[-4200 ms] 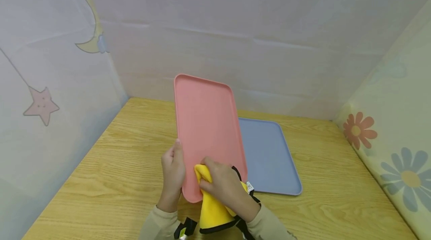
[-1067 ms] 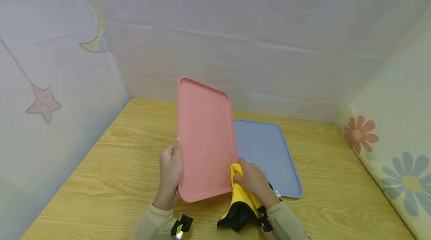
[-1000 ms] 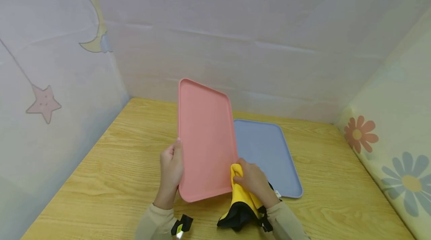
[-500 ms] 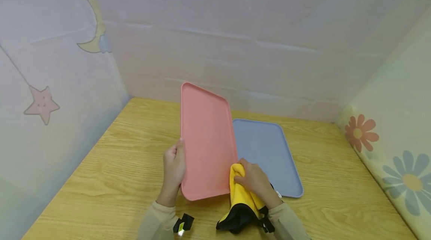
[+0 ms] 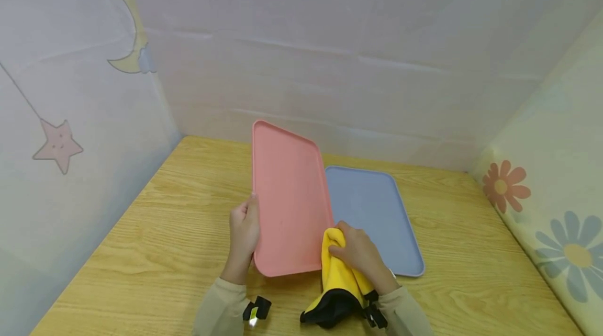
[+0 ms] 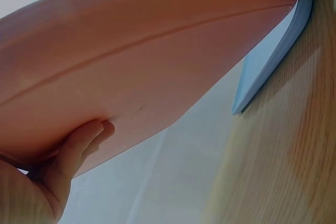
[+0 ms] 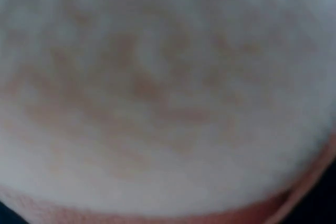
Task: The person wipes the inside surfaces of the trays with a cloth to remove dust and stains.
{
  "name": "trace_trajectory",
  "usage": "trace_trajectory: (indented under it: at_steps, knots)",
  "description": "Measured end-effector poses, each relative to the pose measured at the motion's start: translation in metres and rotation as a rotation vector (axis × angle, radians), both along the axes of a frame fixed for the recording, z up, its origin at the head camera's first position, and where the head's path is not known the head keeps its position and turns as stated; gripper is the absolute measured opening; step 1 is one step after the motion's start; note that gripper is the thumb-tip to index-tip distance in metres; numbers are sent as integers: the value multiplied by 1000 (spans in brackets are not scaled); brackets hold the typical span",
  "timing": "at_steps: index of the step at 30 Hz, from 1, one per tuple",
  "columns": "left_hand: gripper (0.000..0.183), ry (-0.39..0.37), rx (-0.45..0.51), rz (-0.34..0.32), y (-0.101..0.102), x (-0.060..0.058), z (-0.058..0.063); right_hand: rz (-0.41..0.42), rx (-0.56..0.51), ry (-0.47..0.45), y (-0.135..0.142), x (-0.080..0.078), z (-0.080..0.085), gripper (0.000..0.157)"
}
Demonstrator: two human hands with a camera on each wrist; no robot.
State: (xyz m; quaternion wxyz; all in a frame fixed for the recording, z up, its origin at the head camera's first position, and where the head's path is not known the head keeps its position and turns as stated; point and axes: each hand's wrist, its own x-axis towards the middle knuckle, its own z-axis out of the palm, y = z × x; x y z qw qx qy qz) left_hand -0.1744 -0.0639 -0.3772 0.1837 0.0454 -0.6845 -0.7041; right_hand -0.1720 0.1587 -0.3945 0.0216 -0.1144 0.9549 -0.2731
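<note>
A pink rectangular tray (image 5: 289, 200) stands tilted up in front of me, its hollow side facing the head camera. My left hand (image 5: 244, 228) grips its left edge, thumb on the rim; in the left wrist view the fingers (image 6: 84, 142) lie against the tray's underside. At the tray's lower right corner, my right hand (image 5: 360, 252) pinches a yellow cloth (image 5: 336, 278) with black trim, and the cloth covers that corner. The rest of the cloth hangs toward the table. A pale, blurred surface fills the right wrist view and hides that hand's work.
Behind and right of the pink tray, a blue tray (image 5: 377, 215) lies flat on the wooden table (image 5: 141, 252), partly overlapped by it. Printed fabric walls (image 5: 301, 64) enclose the table at the back and both sides.
Over four seconds, my right hand has moved the cloth from the pink tray's lower inside face to its lower right corner. Lately the tray's top edge has sunk slightly; both grips stay the same.
</note>
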Motion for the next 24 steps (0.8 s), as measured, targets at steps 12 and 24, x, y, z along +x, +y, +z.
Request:
trace_trajectory:
  at_steps: [12,24]
  knots:
    - [47,-47,6,-18,-1,-11,-4,-5,-10,0,1,4,3,23]
    - [46,-112,22,-50,-1,-21,-5,-2,-28,10,3,7,2,22]
